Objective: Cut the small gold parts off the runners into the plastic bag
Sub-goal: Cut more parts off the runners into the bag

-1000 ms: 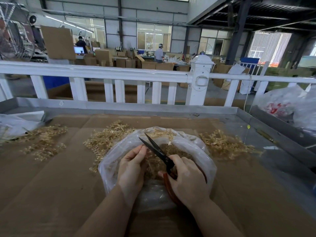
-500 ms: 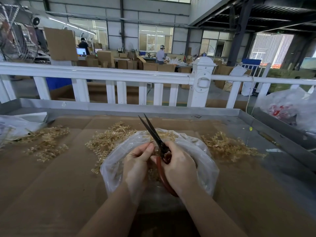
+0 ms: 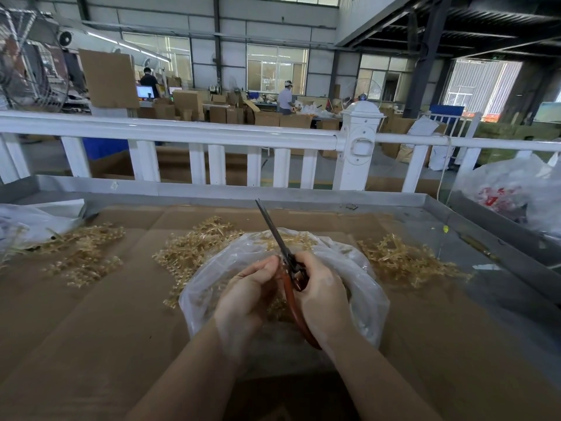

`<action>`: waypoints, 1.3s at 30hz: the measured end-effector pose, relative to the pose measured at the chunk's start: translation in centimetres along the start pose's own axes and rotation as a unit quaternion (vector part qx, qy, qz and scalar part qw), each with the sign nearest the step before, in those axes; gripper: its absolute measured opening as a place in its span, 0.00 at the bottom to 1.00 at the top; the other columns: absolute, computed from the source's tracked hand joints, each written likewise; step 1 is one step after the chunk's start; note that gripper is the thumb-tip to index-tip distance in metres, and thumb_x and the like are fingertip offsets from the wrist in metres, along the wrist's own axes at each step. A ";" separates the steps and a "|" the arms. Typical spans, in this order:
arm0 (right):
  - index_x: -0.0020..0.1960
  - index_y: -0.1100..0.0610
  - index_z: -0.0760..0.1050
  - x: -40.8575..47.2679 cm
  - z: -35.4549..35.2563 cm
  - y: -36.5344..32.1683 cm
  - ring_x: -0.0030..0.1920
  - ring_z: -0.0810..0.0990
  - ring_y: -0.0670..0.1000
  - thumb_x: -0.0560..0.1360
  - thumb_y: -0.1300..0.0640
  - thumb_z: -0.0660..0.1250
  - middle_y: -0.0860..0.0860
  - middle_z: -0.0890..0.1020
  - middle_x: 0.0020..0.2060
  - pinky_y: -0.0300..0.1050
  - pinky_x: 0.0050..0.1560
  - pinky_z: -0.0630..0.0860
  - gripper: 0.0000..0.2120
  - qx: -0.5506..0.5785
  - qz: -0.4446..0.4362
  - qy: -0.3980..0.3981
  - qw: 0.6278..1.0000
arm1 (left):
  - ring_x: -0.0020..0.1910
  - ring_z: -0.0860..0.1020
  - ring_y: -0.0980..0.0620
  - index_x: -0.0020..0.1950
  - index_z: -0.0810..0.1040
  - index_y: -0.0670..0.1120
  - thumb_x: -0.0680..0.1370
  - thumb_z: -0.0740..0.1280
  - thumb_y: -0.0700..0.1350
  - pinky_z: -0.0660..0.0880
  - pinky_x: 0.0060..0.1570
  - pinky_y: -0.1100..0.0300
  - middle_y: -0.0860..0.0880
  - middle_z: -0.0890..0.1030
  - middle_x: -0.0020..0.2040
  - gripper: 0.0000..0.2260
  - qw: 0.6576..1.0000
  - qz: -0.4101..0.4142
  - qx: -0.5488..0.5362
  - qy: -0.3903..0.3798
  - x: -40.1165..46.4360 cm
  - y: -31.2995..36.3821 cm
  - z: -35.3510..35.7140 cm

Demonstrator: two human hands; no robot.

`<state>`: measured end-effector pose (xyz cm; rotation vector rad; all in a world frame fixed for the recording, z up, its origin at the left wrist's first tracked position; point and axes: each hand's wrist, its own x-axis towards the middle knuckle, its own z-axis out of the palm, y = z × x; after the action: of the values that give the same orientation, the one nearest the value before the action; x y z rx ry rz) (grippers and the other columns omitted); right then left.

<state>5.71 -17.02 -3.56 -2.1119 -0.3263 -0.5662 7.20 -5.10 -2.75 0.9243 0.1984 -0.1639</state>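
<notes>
Two hands are meeting over the mouth of the plastic bag (image 3: 361, 287) on the cardboard-covered counter (image 3: 91, 329), and they are closer together now than a second ago. The right hand (image 3: 323, 294) is curling round the red handles of the scissors (image 3: 280, 247), whose blades, parted a second ago, are now lying together and pointing up and away toward the white railing (image 3: 182, 132). The left hand (image 3: 246, 296) is pinching something at the blades' base; whether it is a runner cannot be told, since the fingers are covering it. That closing is suggesting a snip just made, with the piece likely dropping among the gold parts (image 3: 277, 305) in the bag. Uncut runners (image 3: 194, 247) are lying in heaps beside and beyond the bag. Red print is showing on a white bag (image 3: 501, 189) at far right, but it is too blurred to read.
</notes>
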 end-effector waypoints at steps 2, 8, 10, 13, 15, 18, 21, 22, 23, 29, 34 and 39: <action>0.55 0.49 0.76 0.1 -0.1 0.0 0.44 0.81 0.42 0.76 0.50 0.68 0.45 0.83 0.40 0.43 0.47 0.78 0.08 0.003 -0.001 -0.009 1.000 | 0.37 0.81 0.48 0.52 0.78 0.42 0.72 0.68 0.35 0.79 0.38 0.56 0.43 0.82 0.40 0.09 1.000 0.008 -0.020 0.004 0.0 -0.1 0.1; 0.56 0.48 0.77 1.1 -0.4 0.1 0.47 0.81 0.46 0.75 0.51 0.68 0.46 0.83 0.43 0.48 0.50 0.78 0.10 -0.002 0.031 -0.037 0.999 | 0.34 0.76 0.48 0.42 0.72 0.44 0.78 0.63 0.32 0.78 0.30 0.62 0.42 0.76 0.39 0.08 0.996 0.088 0.025 -0.009 -0.3 -0.2 1.1; 0.55 0.48 0.77 1.4 -0.7 0.2 0.47 0.81 0.48 0.74 0.53 0.70 0.47 0.83 0.44 0.50 0.51 0.78 0.10 0.015 0.046 -0.057 0.997 | 0.34 0.77 0.48 0.43 0.73 0.42 0.78 0.62 0.32 0.79 0.31 0.61 0.41 0.76 0.40 0.06 0.994 0.103 0.038 -0.023 -0.5 -0.1 1.1; 0.53 0.46 0.76 1.5 -1.2 0.2 0.47 0.81 0.47 0.73 0.54 0.71 0.46 0.82 0.44 0.48 0.50 0.78 0.11 0.017 0.050 -0.073 0.996 | 0.33 0.79 0.49 0.44 0.74 0.41 0.78 0.63 0.33 0.79 0.33 0.60 0.41 0.78 0.39 0.05 0.991 0.121 0.052 -0.032 -0.4 -0.4 1.0; 0.52 0.43 0.75 1.6 -1.3 0.2 0.46 0.80 0.45 0.73 0.54 0.72 0.44 0.82 0.43 0.42 0.49 0.78 0.11 0.019 0.048 -0.074 0.996 | 0.34 0.81 0.50 0.46 0.77 0.40 0.78 0.63 0.34 0.80 0.34 0.59 0.43 0.81 0.38 0.04 0.988 0.133 0.071 -0.046 -0.4 -0.6 0.8; 0.51 0.43 0.74 1.7 -1.5 0.2 0.47 0.80 0.43 0.73 0.55 0.72 0.43 0.82 0.43 0.40 0.50 0.77 0.11 0.035 0.051 -0.069 0.996 | 0.39 0.83 0.50 0.53 0.78 0.37 0.76 0.64 0.31 0.80 0.38 0.61 0.42 0.83 0.42 0.08 0.984 0.130 0.085 -0.085 -0.1 -0.6 0.3; 0.54 0.48 0.76 1.9 -1.5 0.3 0.48 0.80 0.45 0.72 0.55 0.72 0.46 0.83 0.46 0.46 0.53 0.78 0.11 0.032 0.051 -0.071 0.996 | 0.40 0.83 0.49 0.55 0.78 0.36 0.73 0.64 0.26 0.80 0.40 0.60 0.42 0.82 0.41 0.13 0.984 0.128 0.091 -0.084 0.2 -0.4 0.0; 0.54 0.50 0.77 1.9 -1.5 0.2 0.49 0.80 0.46 0.72 0.55 0.72 0.46 0.83 0.46 0.47 0.53 0.78 0.11 0.028 0.048 -0.069 0.996 | 0.39 0.83 0.50 0.54 0.78 0.36 0.72 0.64 0.25 0.80 0.39 0.61 0.44 0.82 0.39 0.13 0.985 0.131 0.089 -0.075 0.3 -0.3 0.0; 0.55 0.51 0.77 1.8 -1.5 0.2 0.49 0.80 0.46 0.72 0.54 0.73 0.46 0.83 0.46 0.48 0.53 0.78 0.12 0.029 0.046 -0.066 0.996 | 0.37 0.82 0.51 0.52 0.79 0.37 0.72 0.64 0.24 0.80 0.38 0.61 0.46 0.82 0.36 0.13 0.985 0.134 0.084 -0.063 0.4 -0.2 0.0; 0.49 0.43 0.74 0.9 -1.9 -0.2 0.46 0.76 0.33 0.71 0.43 0.71 0.32 0.79 0.42 0.29 0.48 0.72 0.10 0.020 0.015 -0.035 0.999 | 0.32 0.81 0.53 0.49 0.81 0.39 0.70 0.66 0.24 0.79 0.34 0.63 0.48 0.80 0.32 0.14 0.988 0.143 0.052 -0.011 0.9 0.6 -0.2; 0.46 0.39 0.69 0.4 -2.3 -0.9 0.46 0.71 0.26 0.72 0.41 0.69 0.33 0.77 0.37 0.19 0.44 0.64 0.09 -0.026 0.000 0.003 1.000 | 0.33 0.81 0.53 0.47 0.80 0.40 0.72 0.65 0.24 0.81 0.36 0.62 0.50 0.80 0.30 0.13 0.990 0.136 0.033 0.000 1.3 0.9 -0.5; 0.45 0.34 0.67 0.3 -2.8 -0.7 0.46 0.71 0.24 0.72 0.36 0.65 0.23 0.74 0.41 0.19 0.42 0.64 0.08 -0.087 -0.002 -0.012 0.996 | 0.32 0.82 0.55 0.48 0.81 0.40 0.71 0.65 0.24 0.80 0.35 0.63 0.50 0.81 0.30 0.14 0.988 0.151 0.019 0.022 1.7 1.6 -1.1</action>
<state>4.89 -18.88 -1.52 -2.2882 -0.3056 -0.5899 9.06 -3.36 -2.53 0.9853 0.0947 0.1329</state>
